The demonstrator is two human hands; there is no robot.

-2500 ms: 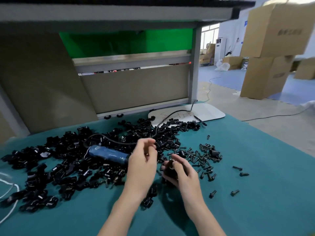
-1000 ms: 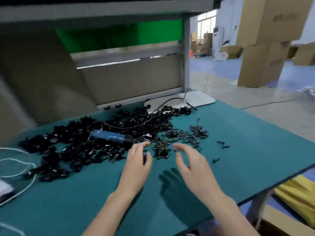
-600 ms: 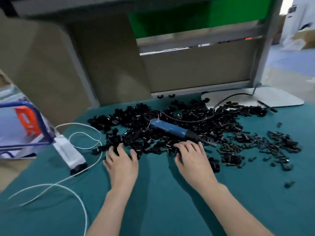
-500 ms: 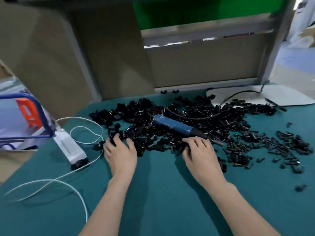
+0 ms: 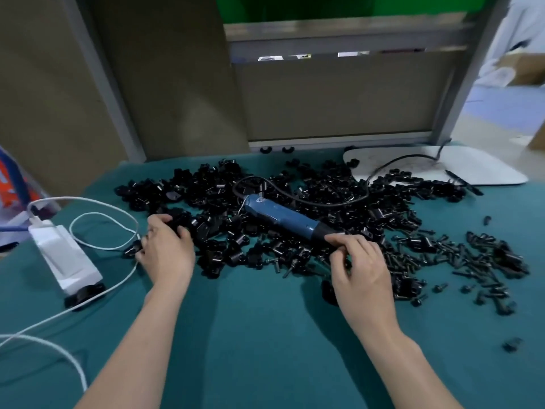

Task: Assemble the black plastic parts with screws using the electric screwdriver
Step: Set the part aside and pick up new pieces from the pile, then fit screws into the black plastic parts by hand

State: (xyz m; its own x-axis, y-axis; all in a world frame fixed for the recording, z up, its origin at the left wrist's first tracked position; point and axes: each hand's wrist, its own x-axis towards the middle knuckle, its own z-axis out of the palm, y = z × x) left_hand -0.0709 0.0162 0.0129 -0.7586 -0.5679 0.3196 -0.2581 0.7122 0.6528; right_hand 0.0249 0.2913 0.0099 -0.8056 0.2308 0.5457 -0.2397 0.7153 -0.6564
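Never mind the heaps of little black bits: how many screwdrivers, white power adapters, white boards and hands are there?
Electric screwdriver: 1
White power adapter: 1
White board: 1
Hands: 2, left hand gripping black parts, right hand
Total: 5

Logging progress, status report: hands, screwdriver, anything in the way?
Left hand grips black part. Right hand at screwdriver tip, hold unclear. Screwdriver lies on parts pile; cord loops across.

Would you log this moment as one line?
left hand: grips black plastic parts | right hand: at electric screwdriver nose, grip unclear | screws: loose
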